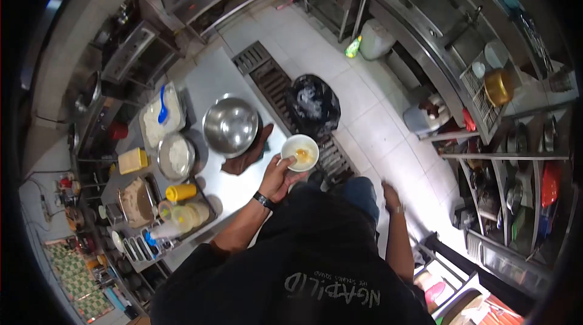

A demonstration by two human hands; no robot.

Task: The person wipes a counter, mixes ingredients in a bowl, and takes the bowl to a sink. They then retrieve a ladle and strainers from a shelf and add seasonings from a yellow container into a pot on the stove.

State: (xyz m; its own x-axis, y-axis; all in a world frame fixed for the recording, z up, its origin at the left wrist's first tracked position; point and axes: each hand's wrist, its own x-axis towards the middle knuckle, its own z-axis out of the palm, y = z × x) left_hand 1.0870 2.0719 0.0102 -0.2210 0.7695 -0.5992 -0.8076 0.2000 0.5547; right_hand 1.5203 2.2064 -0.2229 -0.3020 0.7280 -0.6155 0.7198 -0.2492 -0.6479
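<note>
My left hand [280, 174] grips the rim of a small white bowl [300, 153], its thumb over the inside edge. A little yellowish stuff lies at the bottom of the bowl. A dark watch is on that wrist. Just left of the bowl, a brown cloth [248, 153] lies on the steel table beside a large steel bowl [231, 124]. My right hand [390, 194] hangs low on the right, away from the table; its fingers are too small and dim to make out.
On the steel table [218, 70] stand a tray of white powder [173, 115] with a blue spoon, a bowl of powder [176, 156] and a yellow-capped bottle [181, 192]. A black-lined bin [313, 103] stands on the floor ahead. Shelves and a sink are at the right.
</note>
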